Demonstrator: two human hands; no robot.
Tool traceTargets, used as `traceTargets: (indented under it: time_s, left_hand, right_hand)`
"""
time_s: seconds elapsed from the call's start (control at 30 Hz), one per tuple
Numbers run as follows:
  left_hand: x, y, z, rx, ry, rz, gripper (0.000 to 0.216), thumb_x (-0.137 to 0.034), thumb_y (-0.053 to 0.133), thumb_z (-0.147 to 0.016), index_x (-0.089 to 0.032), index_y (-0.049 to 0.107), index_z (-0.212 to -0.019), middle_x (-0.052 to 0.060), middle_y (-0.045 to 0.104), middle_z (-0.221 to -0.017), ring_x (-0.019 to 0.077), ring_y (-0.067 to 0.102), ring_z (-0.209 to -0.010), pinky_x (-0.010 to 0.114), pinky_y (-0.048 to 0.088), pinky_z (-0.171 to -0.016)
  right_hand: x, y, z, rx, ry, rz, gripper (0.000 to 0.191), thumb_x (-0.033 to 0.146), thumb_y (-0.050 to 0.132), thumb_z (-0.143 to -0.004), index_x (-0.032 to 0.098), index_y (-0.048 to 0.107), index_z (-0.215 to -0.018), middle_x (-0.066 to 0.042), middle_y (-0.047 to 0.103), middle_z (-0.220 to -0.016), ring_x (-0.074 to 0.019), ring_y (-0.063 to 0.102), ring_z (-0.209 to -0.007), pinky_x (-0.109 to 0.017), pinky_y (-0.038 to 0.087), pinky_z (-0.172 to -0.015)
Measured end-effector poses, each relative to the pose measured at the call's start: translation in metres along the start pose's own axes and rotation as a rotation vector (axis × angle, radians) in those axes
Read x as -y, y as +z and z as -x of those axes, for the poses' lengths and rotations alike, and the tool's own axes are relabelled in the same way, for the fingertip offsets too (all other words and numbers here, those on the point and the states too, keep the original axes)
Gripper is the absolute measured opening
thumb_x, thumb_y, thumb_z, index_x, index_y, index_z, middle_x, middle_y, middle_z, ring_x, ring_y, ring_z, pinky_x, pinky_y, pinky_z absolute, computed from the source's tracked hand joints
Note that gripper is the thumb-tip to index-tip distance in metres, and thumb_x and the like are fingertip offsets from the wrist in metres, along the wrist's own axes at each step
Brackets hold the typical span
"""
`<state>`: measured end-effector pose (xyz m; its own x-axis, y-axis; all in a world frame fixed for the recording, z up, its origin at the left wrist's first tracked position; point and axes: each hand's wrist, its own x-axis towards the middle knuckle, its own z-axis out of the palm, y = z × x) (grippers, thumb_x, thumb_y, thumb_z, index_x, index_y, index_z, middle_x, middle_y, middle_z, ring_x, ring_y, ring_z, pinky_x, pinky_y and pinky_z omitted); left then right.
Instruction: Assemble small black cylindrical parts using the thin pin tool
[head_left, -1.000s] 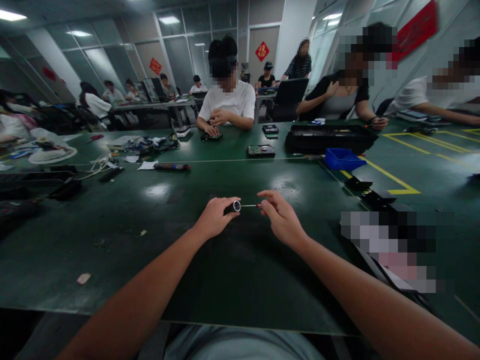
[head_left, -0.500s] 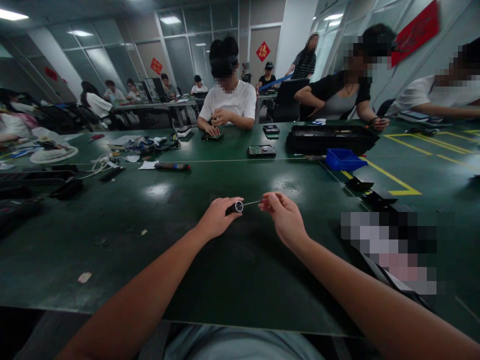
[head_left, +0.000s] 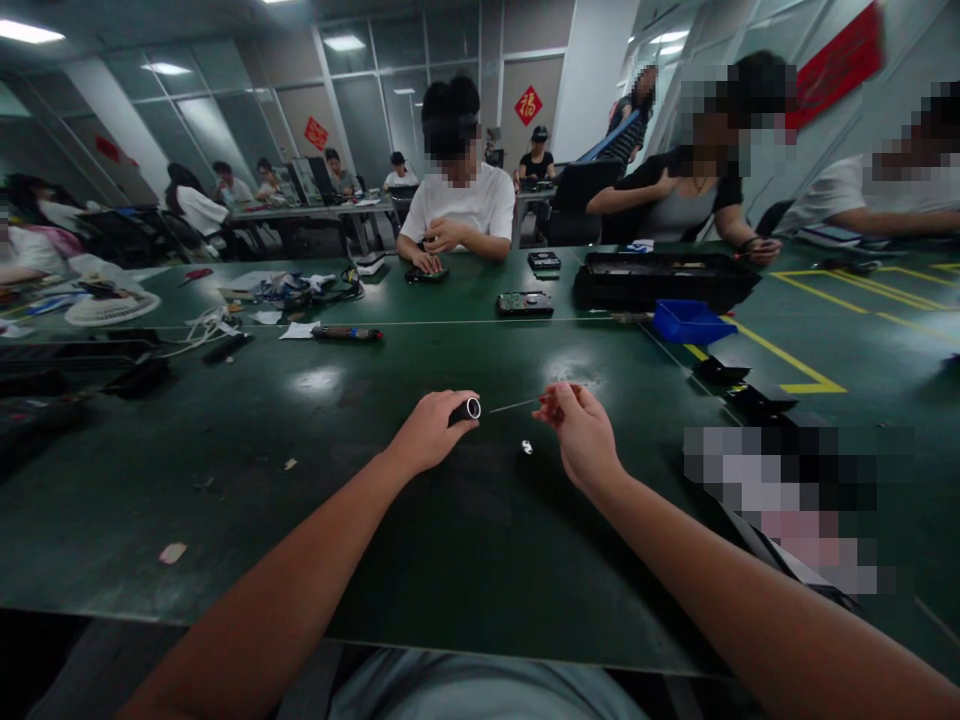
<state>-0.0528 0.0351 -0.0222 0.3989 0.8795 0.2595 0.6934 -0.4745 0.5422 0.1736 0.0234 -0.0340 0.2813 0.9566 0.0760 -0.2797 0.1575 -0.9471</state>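
My left hand (head_left: 429,432) is wrapped round a short black tube (head_left: 471,408) with a bright, open-looking round end turned to the right; it looks like a flashlight body. Pinched in the fingers of my right hand (head_left: 574,420) is a thin metal rod (head_left: 514,406), its tip pointing left at the tube and a small gap apart from it. On the green table between and below both hands lies a small shiny silver piece (head_left: 526,447), too small to name. The back end of the tube is hidden by my left palm.
A blue bin (head_left: 691,322) and a long black tray (head_left: 664,280) stand at the right rear. A hard drive (head_left: 525,303) lies ahead, a dark screwdriver-like tool (head_left: 347,334) left of it. Across the table a person in a white shirt (head_left: 457,210) handles another device.
The rod has come out of the tube's end as my right hand moved right. A small silver piece now shows on or just above the table below the rod.
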Motion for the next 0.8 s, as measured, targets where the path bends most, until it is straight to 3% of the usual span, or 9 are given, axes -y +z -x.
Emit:
traceTargets:
  time_s: [0.17,0.3,0.4,0.5,0.6,0.7,0.8]
  left_hand:
    - [0.0,0.001,0.0,-0.121,-0.11,0.215,0.036,-0.024,0.067,-0.089,-0.02,0.061,-0.124,0.008,0.066,-0.123,0.025,0.06,-0.114,0.041,0.046,-0.101]
    - [-0.01,0.0,0.001,-0.077,-0.157,0.322,0.041,-0.026,0.058,-0.094,-0.022,0.052,-0.134,0.008,0.064,-0.123,0.0235,0.06,-0.114,0.041,0.045,-0.101]
    - [-0.024,0.001,0.001,-0.008,-0.189,0.33,0.036,-0.038,0.058,-0.095,-0.022,0.053,-0.127,0.006,0.064,-0.112,0.0221,0.062,-0.099,0.037,0.049,-0.086]
    - [-0.039,0.007,-0.002,0.07,-0.148,0.264,0.032,-0.045,0.062,-0.092,-0.02,0.058,-0.112,0.004,0.065,-0.098,0.0203,0.06,-0.084,0.034,0.048,-0.074]
    - [-0.05,0.017,-0.006,0.138,-0.014,0.146,0.022,-0.036,0.064,-0.092,-0.019,0.062,-0.106,0.005,0.066,-0.102,0.0213,0.062,-0.091,0.035,0.048,-0.08]
    - [-0.056,0.029,-0.01,0.236,0.098,-0.043,0.027,-0.031,0.059,-0.094,-0.022,0.064,-0.119,0.007,0.065,-0.11,0.0232,0.063,-0.098,0.035,0.049,-0.082]
    - [-0.061,0.039,-0.013,0.311,0.119,-0.246,0.036,-0.037,0.055,-0.097,-0.026,0.063,-0.13,0.008,0.065,-0.111,0.0257,0.065,-0.097,0.035,0.051,-0.077]
  right_hand:
    - [0.009,-0.001,0.0,-0.024,-0.129,0.039,0.028,0.051,0.068,-0.085,0.023,0.064,-0.089,0.0,0.065,-0.082,-0.0151,0.059,-0.072,-0.033,0.053,-0.07]
    - [0.013,-0.005,-0.001,-0.018,-0.265,0.103,0.024,0.048,0.061,-0.093,0.024,0.064,-0.095,-0.001,0.064,-0.087,-0.0159,0.061,-0.075,-0.035,0.052,-0.073]
    - [0.013,-0.008,-0.001,-0.002,-0.328,0.149,0.023,0.046,0.058,-0.096,0.024,0.064,-0.097,-0.001,0.064,-0.087,-0.0166,0.062,-0.076,-0.036,0.052,-0.074]
    - [0.013,-0.007,-0.001,0.005,-0.353,0.175,0.022,0.045,0.057,-0.097,0.024,0.064,-0.098,-0.001,0.065,-0.087,-0.0171,0.062,-0.076,-0.036,0.052,-0.073]
    - [0.014,-0.006,0.0,-0.006,-0.359,0.179,0.022,0.045,0.056,-0.097,0.024,0.063,-0.097,-0.001,0.065,-0.087,-0.0172,0.063,-0.076,-0.036,0.052,-0.073]
    - [0.016,-0.006,0.0,-0.012,-0.359,0.176,0.022,0.044,0.056,-0.096,0.023,0.063,-0.096,-0.001,0.065,-0.086,-0.0171,0.063,-0.075,-0.036,0.051,-0.073]
    - [0.016,-0.006,-0.001,-0.004,-0.354,0.171,0.022,0.044,0.056,-0.096,0.023,0.063,-0.096,-0.001,0.065,-0.085,-0.0173,0.063,-0.075,-0.036,0.051,-0.073]
